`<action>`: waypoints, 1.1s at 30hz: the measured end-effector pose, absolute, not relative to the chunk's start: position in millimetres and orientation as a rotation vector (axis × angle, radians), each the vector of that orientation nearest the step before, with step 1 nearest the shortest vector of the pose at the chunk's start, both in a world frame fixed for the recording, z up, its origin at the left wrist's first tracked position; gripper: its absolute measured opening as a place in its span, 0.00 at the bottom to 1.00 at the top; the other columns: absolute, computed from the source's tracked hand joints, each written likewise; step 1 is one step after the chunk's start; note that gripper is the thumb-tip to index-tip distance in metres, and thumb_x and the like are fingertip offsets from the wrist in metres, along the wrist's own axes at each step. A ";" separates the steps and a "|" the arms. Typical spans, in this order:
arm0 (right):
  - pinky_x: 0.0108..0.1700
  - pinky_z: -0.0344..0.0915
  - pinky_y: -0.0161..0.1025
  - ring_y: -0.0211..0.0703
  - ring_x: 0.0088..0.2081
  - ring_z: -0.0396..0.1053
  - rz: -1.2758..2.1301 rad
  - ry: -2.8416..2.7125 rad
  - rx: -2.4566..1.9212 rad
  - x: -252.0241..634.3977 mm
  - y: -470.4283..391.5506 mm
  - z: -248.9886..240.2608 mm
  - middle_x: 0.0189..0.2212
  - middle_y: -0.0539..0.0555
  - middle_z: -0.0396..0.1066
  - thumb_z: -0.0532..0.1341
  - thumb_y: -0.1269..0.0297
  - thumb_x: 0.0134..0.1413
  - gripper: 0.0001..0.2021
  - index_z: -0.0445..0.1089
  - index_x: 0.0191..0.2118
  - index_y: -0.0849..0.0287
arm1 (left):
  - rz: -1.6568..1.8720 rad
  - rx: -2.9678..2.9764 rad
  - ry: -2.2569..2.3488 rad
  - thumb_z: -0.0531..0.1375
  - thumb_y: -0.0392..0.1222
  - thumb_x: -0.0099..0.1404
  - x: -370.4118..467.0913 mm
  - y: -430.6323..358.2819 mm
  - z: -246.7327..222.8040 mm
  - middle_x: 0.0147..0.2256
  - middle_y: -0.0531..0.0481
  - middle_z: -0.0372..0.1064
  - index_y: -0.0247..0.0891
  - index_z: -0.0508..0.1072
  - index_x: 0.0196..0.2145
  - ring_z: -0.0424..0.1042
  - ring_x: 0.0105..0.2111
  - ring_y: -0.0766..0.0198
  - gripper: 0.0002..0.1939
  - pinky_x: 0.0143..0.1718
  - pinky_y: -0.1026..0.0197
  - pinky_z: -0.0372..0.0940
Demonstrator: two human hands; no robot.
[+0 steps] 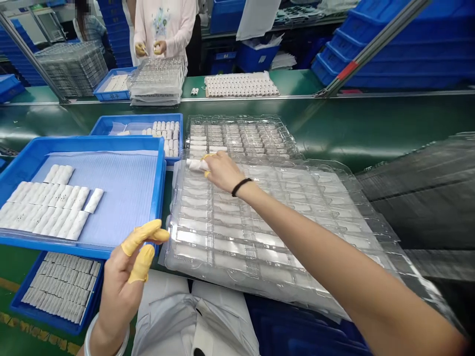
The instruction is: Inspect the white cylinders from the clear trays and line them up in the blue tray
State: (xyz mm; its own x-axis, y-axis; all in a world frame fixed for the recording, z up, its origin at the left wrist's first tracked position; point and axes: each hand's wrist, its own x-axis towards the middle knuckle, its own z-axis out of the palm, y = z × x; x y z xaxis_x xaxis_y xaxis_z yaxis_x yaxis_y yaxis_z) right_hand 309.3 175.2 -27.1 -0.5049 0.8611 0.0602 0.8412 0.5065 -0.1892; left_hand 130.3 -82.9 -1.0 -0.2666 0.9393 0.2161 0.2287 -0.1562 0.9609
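Fingers [209, 156] of the right hand [225, 170] are gripping a white cylinder [195, 164], best kept parallel to the slots [228, 232], at the clear tray's [210, 217] far-left corner, while the left hand [126, 277] is hovering empty-fingered near the blue bin [159, 198].

A tray [230, 227] lies in front, with a bin [100, 143] to its left holding rows of cylinders [52, 207] in its left part. Behind that bin sits a smaller bin [137, 118], below it a lower bin [44, 316], and behind the tray a rear tray [256, 133] with cylinders at its left. Across the belt [334, 123] stand, left to right, stacked trays [158, 86], a board [241, 94] and crates [393, 57].
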 end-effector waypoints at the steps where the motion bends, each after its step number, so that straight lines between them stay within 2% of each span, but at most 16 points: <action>1: 0.46 0.61 0.45 0.59 0.49 0.66 0.182 -2.651 -1.452 303.1 180.9 -28.8 0.40 0.68 0.77 0.58 0.81 0.51 0.11 0.72 0.41 0.69 | 1.467 1.336 1.542 0.56 0.38 0.72 123.5 -85.4 -1.8 0.44 0.57 0.79 0.54 0.74 0.55 0.76 0.47 0.68 0.17 0.52 0.65 0.69; 5: 0.46 0.61 0.42 0.56 0.49 0.68 0.133 -2.813 -1.357 291.6 187.7 -34.6 0.41 0.67 0.76 0.59 0.81 0.52 0.11 0.72 0.42 0.68 | 1.469 1.198 1.751 0.57 0.42 0.71 91.0 -95.7 -2.6 0.43 0.54 0.80 0.49 0.75 0.53 0.77 0.45 0.65 0.15 0.51 0.63 0.70; 10: 0.49 0.61 0.44 0.57 0.50 0.68 0.079 -2.840 -1.326 296.6 175.1 -42.3 0.45 0.68 0.74 0.57 0.70 0.62 0.15 0.69 0.52 0.71 | 1.440 1.147 1.974 0.60 0.46 0.68 41.6 -96.0 8.9 0.39 0.51 0.80 0.45 0.78 0.48 0.78 0.43 0.60 0.13 0.50 0.57 0.71; 13: 0.49 0.61 0.47 0.60 0.50 0.67 0.053 -2.842 -1.260 297.2 165.3 -49.5 0.45 0.69 0.72 0.57 0.67 0.62 0.17 0.69 0.53 0.71 | 1.283 1.239 2.105 0.61 0.51 0.65 12.5 -80.9 24.3 0.40 0.48 0.80 0.43 0.77 0.48 0.77 0.44 0.56 0.17 0.49 0.54 0.71; 17: 0.46 0.62 0.51 0.63 0.45 0.68 0.007 -2.813 -1.132 297.3 166.0 -63.8 0.41 0.70 0.72 0.57 0.67 0.59 0.19 0.69 0.53 0.73 | 0.897 1.430 2.202 0.57 0.57 0.65 -24.6 -40.8 44.0 0.49 0.42 0.77 0.37 0.74 0.54 0.75 0.47 0.52 0.27 0.50 0.51 0.69; 21: 0.44 0.66 0.50 0.60 0.43 0.68 0.032 -2.792 -0.935 298.9 176.7 -73.8 0.39 0.69 0.72 0.54 0.70 0.60 0.17 0.71 0.51 0.72 | 0.169 1.597 2.368 0.50 0.50 0.69 -59.9 2.8 42.6 0.56 0.38 0.72 0.32 0.68 0.59 0.72 0.52 0.52 0.28 0.53 0.54 0.65; 22: 0.44 0.66 0.48 0.58 0.43 0.68 0.047 -2.791 -0.903 299.7 178.4 -74.7 0.39 0.69 0.72 0.54 0.70 0.60 0.17 0.70 0.52 0.71 | -0.062 1.576 2.358 0.49 0.49 0.69 -66.0 11.2 38.4 0.56 0.39 0.71 0.32 0.67 0.60 0.72 0.53 0.53 0.27 0.53 0.56 0.65; 24: 0.45 0.68 0.46 0.56 0.44 0.68 0.067 -2.783 -0.857 302.5 179.3 -75.7 0.42 0.68 0.72 0.55 0.70 0.61 0.18 0.69 0.54 0.70 | -0.280 1.501 2.329 0.52 0.47 0.68 -72.8 23.9 27.7 0.51 0.38 0.75 0.32 0.70 0.56 0.74 0.50 0.52 0.24 0.49 0.57 0.67; 28: 0.49 0.68 0.49 0.58 0.48 0.68 0.047 -2.751 -0.834 314.1 170.7 -77.1 0.49 0.70 0.71 0.54 0.68 0.62 0.19 0.67 0.55 0.71 | -0.494 1.427 2.285 0.58 0.47 0.65 -68.1 32.9 7.5 0.44 0.34 0.77 0.30 0.74 0.50 0.77 0.43 0.48 0.21 0.43 0.54 0.69; 30: 0.47 0.68 0.50 0.58 0.47 0.69 -0.026 -2.692 -0.782 322.3 161.9 -76.7 0.48 0.69 0.72 0.52 0.67 0.64 0.18 0.67 0.55 0.70 | -0.560 1.430 2.271 0.59 0.49 0.66 -61.4 32.3 0.8 0.46 0.33 0.75 0.28 0.72 0.50 0.77 0.43 0.48 0.22 0.43 0.52 0.70; 33: 0.44 0.69 0.48 0.56 0.43 0.70 -0.158 -2.572 -0.650 336.5 145.5 -72.4 0.44 0.68 0.73 0.50 0.67 0.66 0.16 0.68 0.52 0.69 | -0.624 1.446 2.271 0.60 0.48 0.67 -52.3 30.6 -6.8 0.51 0.37 0.71 0.32 0.70 0.53 0.74 0.47 0.52 0.21 0.48 0.48 0.70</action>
State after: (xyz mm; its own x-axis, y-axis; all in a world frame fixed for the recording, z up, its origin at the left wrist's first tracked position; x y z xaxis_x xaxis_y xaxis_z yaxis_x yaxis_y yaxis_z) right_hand 336.5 145.5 -72.4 -0.7722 0.4188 0.4777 0.4741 0.8804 -0.0055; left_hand -52.3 30.6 -6.8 -0.4011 0.7462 -0.5313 0.9129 0.3734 -0.1647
